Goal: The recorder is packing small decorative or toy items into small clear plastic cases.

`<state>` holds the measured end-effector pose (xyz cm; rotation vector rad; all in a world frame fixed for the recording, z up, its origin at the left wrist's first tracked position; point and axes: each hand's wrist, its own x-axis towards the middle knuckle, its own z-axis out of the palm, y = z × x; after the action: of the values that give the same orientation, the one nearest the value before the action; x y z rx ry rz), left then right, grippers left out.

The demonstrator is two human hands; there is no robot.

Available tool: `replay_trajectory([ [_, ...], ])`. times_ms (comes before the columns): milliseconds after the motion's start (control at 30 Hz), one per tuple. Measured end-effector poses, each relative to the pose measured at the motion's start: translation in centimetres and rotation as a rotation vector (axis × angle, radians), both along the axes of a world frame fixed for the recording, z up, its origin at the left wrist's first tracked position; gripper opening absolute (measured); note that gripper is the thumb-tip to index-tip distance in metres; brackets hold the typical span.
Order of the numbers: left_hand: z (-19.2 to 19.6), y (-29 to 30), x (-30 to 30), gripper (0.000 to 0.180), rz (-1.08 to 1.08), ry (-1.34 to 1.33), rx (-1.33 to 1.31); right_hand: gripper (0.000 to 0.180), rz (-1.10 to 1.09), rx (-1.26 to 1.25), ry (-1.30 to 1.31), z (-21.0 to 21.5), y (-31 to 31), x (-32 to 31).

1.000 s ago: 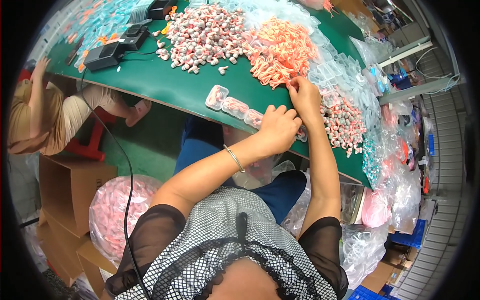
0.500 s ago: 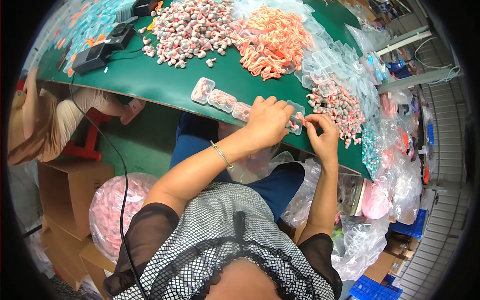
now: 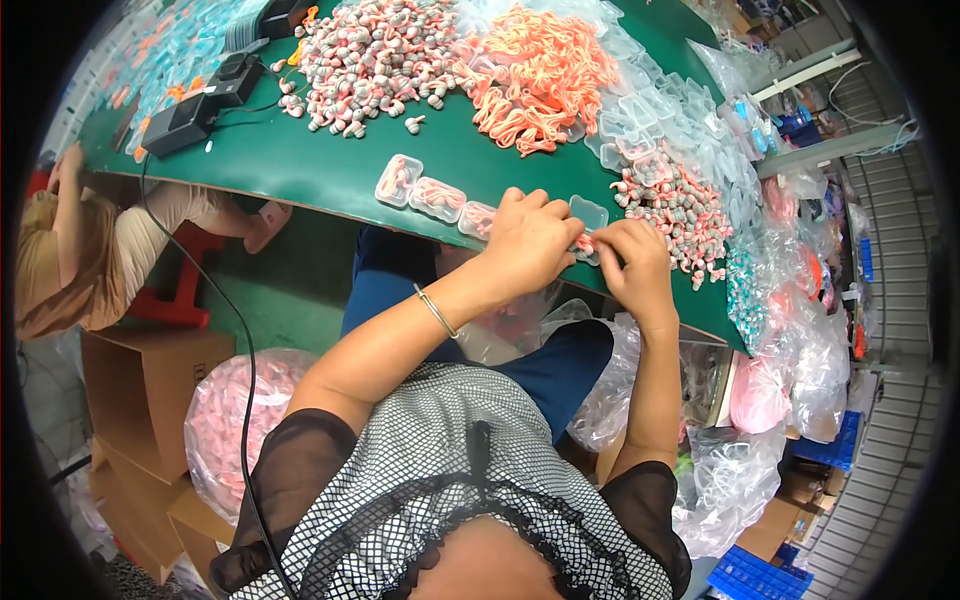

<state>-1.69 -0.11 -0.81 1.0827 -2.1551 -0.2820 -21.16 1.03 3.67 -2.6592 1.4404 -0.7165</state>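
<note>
A green worktable (image 3: 300,170) stretches across the upper view, with a person's two bare hands at its near edge. Below it, at left, an open brown carton (image 3: 143,385) shows only a shadowed interior, and beside it a clear plastic bag (image 3: 245,425) bulges with pink pieces. On the tabletop, translucent boxes (image 3: 640,112) lie heaped at right, and a mound of coral cords (image 3: 545,75) sits left of them.

The left hand (image 3: 532,236) is curled over the near edge; its fingertips are hidden, so its grip cannot be told. The right hand (image 3: 638,262) has thumb and forefinger drawn together beside a coral piece; whether they pinch it is unclear.

Three small filled boxes (image 3: 437,199) run in a row toward the left hand, each with pinkish contents, the nearest partly covered. Between the hands is an open clear box (image 3: 588,212), its lower part holding the coral piece (image 3: 585,243). The box looks light, smooth and fairly stiff, likely to skid on the tabletop and perhaps crack if squeezed; its side walls seem the best hold. The coral piece looks soft, light and springy, probably best pinched at the middle of its bundle so loops do not spill.
</note>
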Motion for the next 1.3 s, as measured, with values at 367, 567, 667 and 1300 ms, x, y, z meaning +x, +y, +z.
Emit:
replay_trajectory([
  [367,0.7,0.4,0.2,0.052,0.025,-0.033,0.050,0.020,-0.212,0.091,-0.209,-1.5,-1.8,0.1],
  [567,-0.3,0.1,0.3,0.051,0.015,-0.051,-0.058,0.027,0.009,0.049,-0.266,-1.2,0.9,0.0],
  [667,-0.5,-0.3,-0.2,0.042,-0.003,-0.081,-0.126,0.036,0.006,0.067,-0.225,-2.1,1.7,0.0],
  [1300,2.9,-0.6,11.2,0.062,0.177,-0.136,-0.151,0.024,-0.142,0.179,-0.410,-1.5,0.7,1.9],
])
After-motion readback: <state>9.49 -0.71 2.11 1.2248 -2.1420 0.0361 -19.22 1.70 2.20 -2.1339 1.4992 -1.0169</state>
